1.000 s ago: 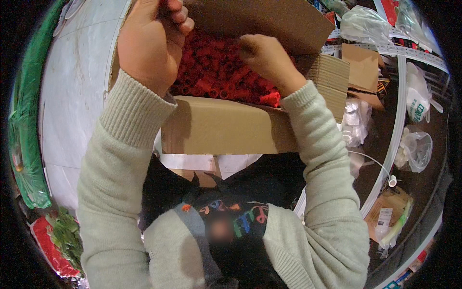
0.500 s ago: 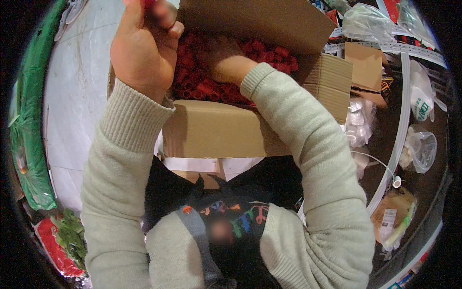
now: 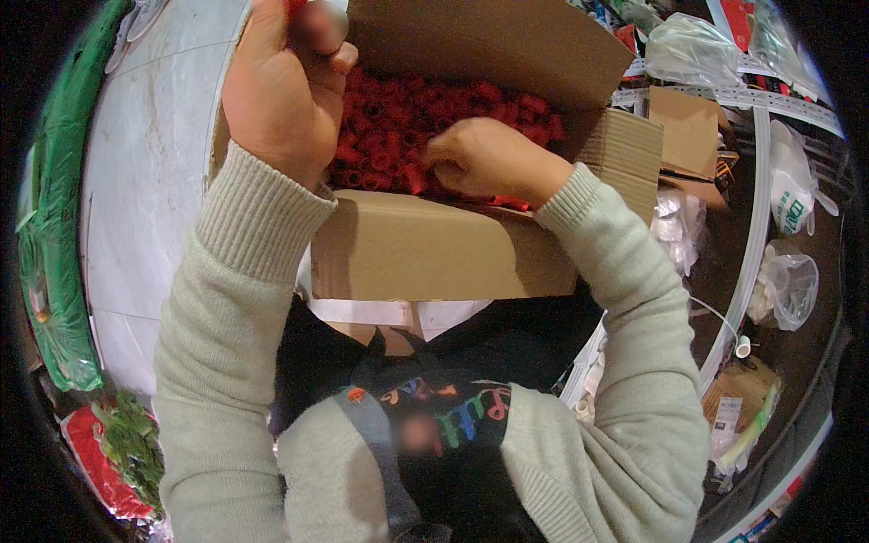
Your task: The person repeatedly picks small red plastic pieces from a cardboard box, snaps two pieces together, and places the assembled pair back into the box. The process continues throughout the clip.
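Observation:
A cardboard box [image 3: 434,249] stands in front of me with its flaps raised. Inside it lies a heap of small red tube-shaped plastic fittings [image 3: 385,163]. My left hand [image 3: 281,109] is up at the box's far left side, palm partly turned toward me. Its fingers are curled round a red piece, of which only a sliver shows at the upper edge; a blurred patch covers part of the fingers. Over the right part of the heap, my right hand [image 3: 493,158] is closed with fingertips drawn together, slightly smeared. What it pinches, if anything, is hidden.
Pale floor tiles [image 3: 149,181] and a long green wrapped bundle [image 3: 63,226] are on the left. Leafy greens [image 3: 131,439] lie at lower left. To the right are a smaller carton [image 3: 683,131], a white metal rack post [image 3: 756,199] and plastic bags [image 3: 692,50].
My right hand has come up out of the heap, toward me and to the right, with its fingers now drawn together. The left hand has shifted slightly right, still holding the red piece.

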Demonstrator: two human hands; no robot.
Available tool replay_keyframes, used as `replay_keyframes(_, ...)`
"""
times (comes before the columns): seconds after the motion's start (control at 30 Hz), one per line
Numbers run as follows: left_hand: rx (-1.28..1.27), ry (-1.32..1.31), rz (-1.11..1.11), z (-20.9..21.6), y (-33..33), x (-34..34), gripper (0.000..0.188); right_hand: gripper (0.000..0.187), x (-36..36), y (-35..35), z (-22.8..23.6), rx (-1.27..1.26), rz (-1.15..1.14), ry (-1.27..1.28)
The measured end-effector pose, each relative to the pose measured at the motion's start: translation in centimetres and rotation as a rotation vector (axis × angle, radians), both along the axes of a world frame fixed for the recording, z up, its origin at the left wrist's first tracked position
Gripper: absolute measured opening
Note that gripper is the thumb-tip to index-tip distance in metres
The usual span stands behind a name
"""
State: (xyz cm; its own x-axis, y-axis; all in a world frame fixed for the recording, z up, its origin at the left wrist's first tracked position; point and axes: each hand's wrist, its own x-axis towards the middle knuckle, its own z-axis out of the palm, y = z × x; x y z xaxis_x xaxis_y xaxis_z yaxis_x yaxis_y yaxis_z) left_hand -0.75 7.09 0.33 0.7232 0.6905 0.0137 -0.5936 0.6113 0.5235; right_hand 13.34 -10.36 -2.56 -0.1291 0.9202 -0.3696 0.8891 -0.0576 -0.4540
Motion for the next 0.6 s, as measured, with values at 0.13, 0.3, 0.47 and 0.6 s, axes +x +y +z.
replay_keyframes(0.13,-0.013,-0.008,-0.027,-0.2,-0.3,0.4,0.030,0.021,1.0,3.6,-3.8,0.117,-0.133,-0.185)
replay_keyframes(0.3,-0.047,0.042,-0.005,0.3,-0.5,0.4,0.031,0.027,-0.3,7.9,-6.9,-0.045,-0.376,-0.306)
replay_keyframes(0.47,-0.047,0.002,0.006,1.1,-0.5,0.0,0.026,0.032,-0.3,8.2,-6.8,0.200,-0.396,-0.271)
replay_keyframes(0.6,-0.080,0.192,0.101,2.5,-1.4,0.5,0.029,0.032,2.1,8.4,-8.2,-0.074,-0.124,-0.310)
